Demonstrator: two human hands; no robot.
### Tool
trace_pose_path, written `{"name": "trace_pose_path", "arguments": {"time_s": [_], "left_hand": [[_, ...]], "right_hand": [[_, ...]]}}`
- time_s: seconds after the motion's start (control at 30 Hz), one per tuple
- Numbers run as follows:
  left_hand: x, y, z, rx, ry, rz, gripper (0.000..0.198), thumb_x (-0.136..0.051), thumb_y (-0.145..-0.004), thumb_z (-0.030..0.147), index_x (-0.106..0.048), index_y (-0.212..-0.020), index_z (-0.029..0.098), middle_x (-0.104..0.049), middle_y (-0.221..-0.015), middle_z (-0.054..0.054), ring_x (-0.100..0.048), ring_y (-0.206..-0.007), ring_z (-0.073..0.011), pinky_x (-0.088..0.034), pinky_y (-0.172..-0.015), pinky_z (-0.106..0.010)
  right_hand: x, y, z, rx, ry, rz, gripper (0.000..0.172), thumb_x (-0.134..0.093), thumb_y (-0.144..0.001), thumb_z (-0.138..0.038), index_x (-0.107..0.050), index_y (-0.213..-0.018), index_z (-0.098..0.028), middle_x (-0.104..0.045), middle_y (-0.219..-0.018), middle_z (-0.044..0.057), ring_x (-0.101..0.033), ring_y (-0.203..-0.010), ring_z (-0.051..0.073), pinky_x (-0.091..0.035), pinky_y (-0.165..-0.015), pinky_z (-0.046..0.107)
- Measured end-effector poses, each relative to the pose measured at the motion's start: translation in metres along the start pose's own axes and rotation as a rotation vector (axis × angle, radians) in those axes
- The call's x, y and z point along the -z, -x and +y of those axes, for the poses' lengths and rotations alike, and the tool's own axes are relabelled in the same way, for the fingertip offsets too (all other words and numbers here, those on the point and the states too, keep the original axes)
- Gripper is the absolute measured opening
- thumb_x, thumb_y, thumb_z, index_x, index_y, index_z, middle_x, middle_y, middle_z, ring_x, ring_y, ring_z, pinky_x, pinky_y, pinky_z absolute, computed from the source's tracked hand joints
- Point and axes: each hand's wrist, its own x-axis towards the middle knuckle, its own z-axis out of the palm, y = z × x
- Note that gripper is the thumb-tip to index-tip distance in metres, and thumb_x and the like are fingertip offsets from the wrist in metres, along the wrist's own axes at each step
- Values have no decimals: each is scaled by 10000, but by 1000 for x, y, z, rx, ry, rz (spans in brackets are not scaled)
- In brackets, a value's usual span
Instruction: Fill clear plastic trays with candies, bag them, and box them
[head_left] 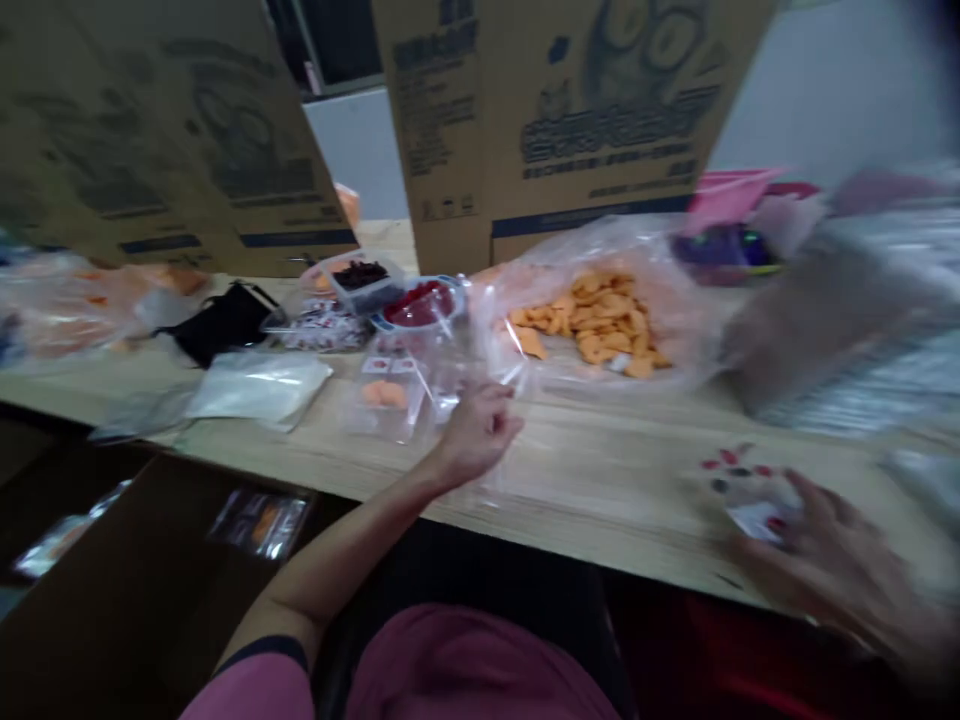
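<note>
My left hand [480,430] is over the middle of the table with its fingers curled. Clear plastic film [450,385] shows around it, but whether the fingers grip the film I cannot make out. Just left of it lies a clear bag [385,395] with orange pieces and small printed packets inside. On the right, my right hand [840,550] is blurred by motion, its fingers curved around a small pale bundle with red and dark spots [750,490]. Beyond my left hand, a large clear bag holds many orange pieces [607,320].
A bowl of red pieces [420,303], a plastic tub of dark pieces [364,280] and a tray of small packets [322,325] stand behind. A stack of clear bags [259,385] lies left. Cardboard boxes [577,130] line the back; an open box [150,570] sits below the table.
</note>
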Motion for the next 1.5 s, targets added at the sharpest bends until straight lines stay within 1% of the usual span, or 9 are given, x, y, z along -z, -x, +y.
{"name": "trace_pose_path", "arguments": {"time_s": [0.07, 0.17, 0.23, 0.33, 0.5, 0.77, 1.0, 1.2, 1.5], "left_hand": [[-62, -4, 16, -25, -58, -179, 236, -579, -774, 164, -528, -543, 157, -676, -1004, -102, -568, -1003, -218, -443, -890, -381], [-134, -6, 31, -17, -221, -423, 187, -551, -807, 190, -624, -644, 135, -667, -919, -117, -539, -981, -249, -436, -844, -398], [-163, -6, 36, -17, -262, -485, 216, -535, -836, 245, -662, -713, 121, -652, -912, -129, -517, -976, -266, -421, -830, -419], [-184, -7, 39, -6, -269, -498, 314, -473, -886, 327, -683, -752, 135, -634, -941, -123, -481, -999, -282, -390, -819, -442], [-198, -9, 43, 31, -303, -502, 430, -345, -943, 364, -685, -775, 162, -621, -933, -106, -447, -994, -271, -333, -820, -450], [-209, -14, 41, 53, -282, -507, 265, -468, -867, 269, -632, -700, 144, -635, -855, -89, -461, -939, -247, -287, -787, -428], [-216, -15, 44, -4, -249, -556, 175, -556, -808, 282, -614, -704, 155, -618, -797, -65, -457, -913, -232, -271, -795, -411], [-203, -10, 33, -151, -170, -554, 305, -523, -857, 395, -587, -664, 167, -577, -839, -52, -433, -943, -229, -302, -842, -413], [-175, 4, 8, -280, 51, -516, 108, -497, -828, 124, -574, -761, 158, -537, -1050, -100, -476, -1037, -200, -412, -944, -358]], "right_hand": [[8, 6, 8, 48, 82, -102, 881, -791, -524, -503, -531, -1295, -163, -513, -1268, 239, -496, -1110, 429, -427, -857, 530], [23, 20, 7, 192, 53, -210, 930, -718, -569, -495, -411, -1379, -156, -452, -1338, 202, -459, -1175, 397, -407, -938, 509], [34, 30, 1, 279, 1, -259, 910, -680, -620, -487, -337, -1414, -203, -406, -1379, 163, -427, -1220, 369, -387, -977, 515], [47, 44, -10, 399, -48, -351, 899, -655, -677, -424, -231, -1453, -265, -329, -1438, 126, -342, -1299, 348, -344, -1029, 523], [51, 49, -11, 441, -55, -426, 931, -654, -673, -357, -176, -1470, -289, -298, -1450, 122, -334, -1304, 352, -333, -1040, 536], [66, 54, -17, 408, -158, -647, 956, -695, -645, -399, -228, -1469, -273, -238, -1497, 111, -281, -1344, 359, -298, -1078, 527], [62, 23, -12, 264, -214, -745, 914, -649, -643, -518, -328, -1441, -207, -388, -1437, 123, -389, -1276, 376, -323, -1058, 527], [64, 1, -20, 186, -83, -888, 871, -633, -619, -478, -410, -1399, -162, -550, -1278, 138, -522, -1123, 368, -416, -962, 501], [67, 2, -26, 215, -18, -909, 854, -648, -606, -419, -414, -1397, -197, -580, -1186, 128, -541, -1060, 351, -433, -911, 491]]}}
